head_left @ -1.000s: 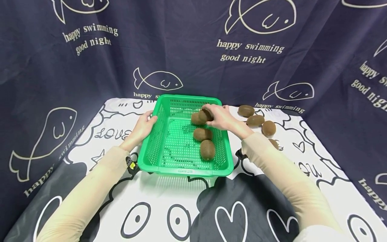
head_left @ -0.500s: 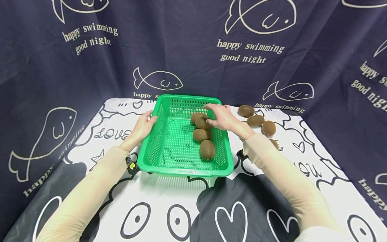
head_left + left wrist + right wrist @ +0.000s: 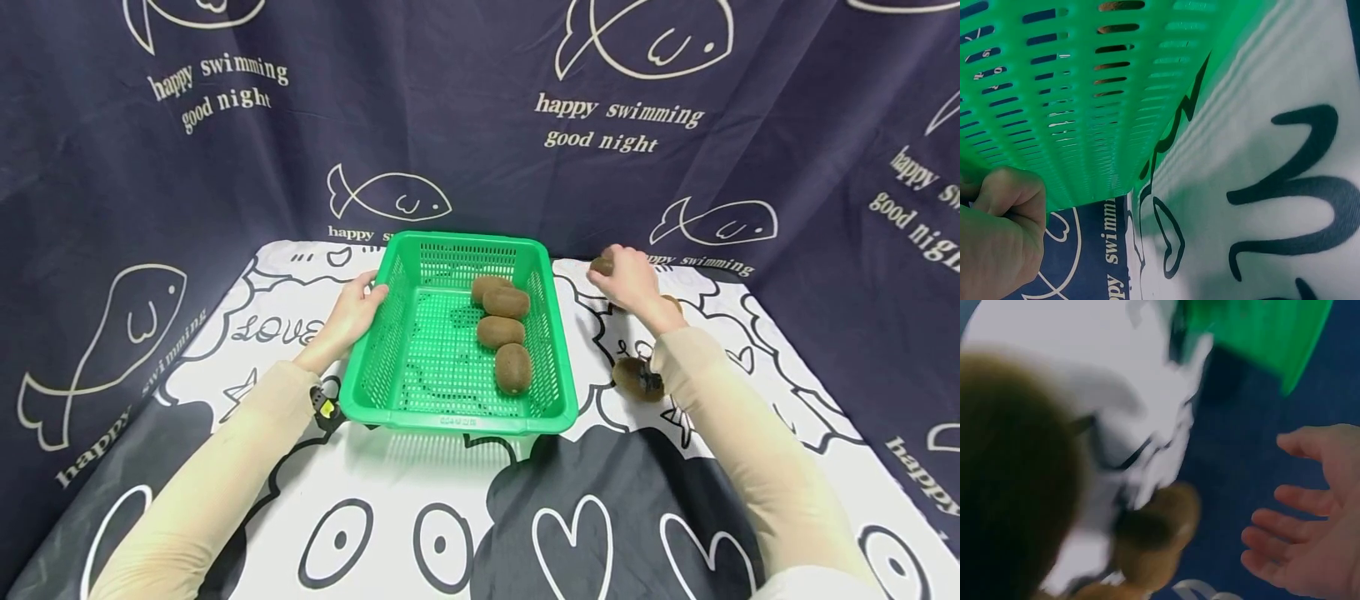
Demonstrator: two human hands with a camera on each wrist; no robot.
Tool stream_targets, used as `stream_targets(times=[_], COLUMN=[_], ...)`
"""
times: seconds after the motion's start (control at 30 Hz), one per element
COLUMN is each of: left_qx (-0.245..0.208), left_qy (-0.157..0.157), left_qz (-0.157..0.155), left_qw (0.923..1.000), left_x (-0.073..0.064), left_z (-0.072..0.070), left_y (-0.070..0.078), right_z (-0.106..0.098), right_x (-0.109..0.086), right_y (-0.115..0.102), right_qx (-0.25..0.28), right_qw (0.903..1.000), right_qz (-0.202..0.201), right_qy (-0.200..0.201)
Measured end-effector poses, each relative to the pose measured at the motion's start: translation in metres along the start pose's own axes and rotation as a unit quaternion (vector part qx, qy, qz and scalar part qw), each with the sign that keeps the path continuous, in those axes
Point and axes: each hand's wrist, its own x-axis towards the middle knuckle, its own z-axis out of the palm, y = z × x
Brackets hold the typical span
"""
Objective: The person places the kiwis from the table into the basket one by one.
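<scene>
In the head view, several brown fuzzy kiwis [image 3: 513,369] lie along the right side inside the green plastic basket [image 3: 457,423]. My left hand [image 3: 352,312] grips the basket's left rim; the left wrist view has its curled fingers by the slotted basket wall [image 3: 1075,137]. To the right of the basket, my right hand [image 3: 630,279] hovers above loose kiwis, one kiwi [image 3: 602,265] showing past its fingertips. In the right wrist view, that hand [image 3: 1316,519] has its fingers spread and holds nothing, with blurred kiwis [image 3: 1157,537] to its left.
Another loose kiwi [image 3: 637,379] lies near my right wrist, and one kiwi [image 3: 671,304] is partly hidden behind the hand. A black-and-white patterned cloth [image 3: 405,517] covers the table. Behind stands a dark blue fish-print curtain [image 3: 480,125].
My right hand let go of a kiwi inside the basket, then moved out to the right, over the loose kiwis. The left hand and basket stay in place.
</scene>
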Motion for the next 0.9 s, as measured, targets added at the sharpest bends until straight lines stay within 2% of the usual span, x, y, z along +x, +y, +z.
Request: stream_targets(times=[0.2,0.33,0.43,0.53,0.9], left_qx=[0.002,0.001,-0.004,-0.003,0.000], left_qy=[0.002,0.001,0.003,0.004,0.003], left_qz=[-0.002,-0.004,-0.002,-0.002,-0.001], left_qw=[1.0000,1.0000,1.0000,1.0000,1.0000], left_x=[0.000,0.000,0.000,-0.001,-0.003], left_z=[-0.001,0.000,0.000,0.001,0.002], left_y=[0.000,0.000,0.001,0.001,0.000], right_z=[0.007,0.008,0.009,0.010,0.006], right_x=[-0.003,-0.004,-0.003,-0.003,-0.006], right_y=[0.038,0.046,0.047,0.048,0.048], right_qx=[-0.049,-0.059,-0.064,-0.064,-0.066], right_qw=[0.9926,0.9815,0.9747,0.9722,0.9741], right_qz=[0.068,0.103,0.116,0.123,0.106], right_qy=[-0.088,-0.151,-0.180,-0.189,-0.189])
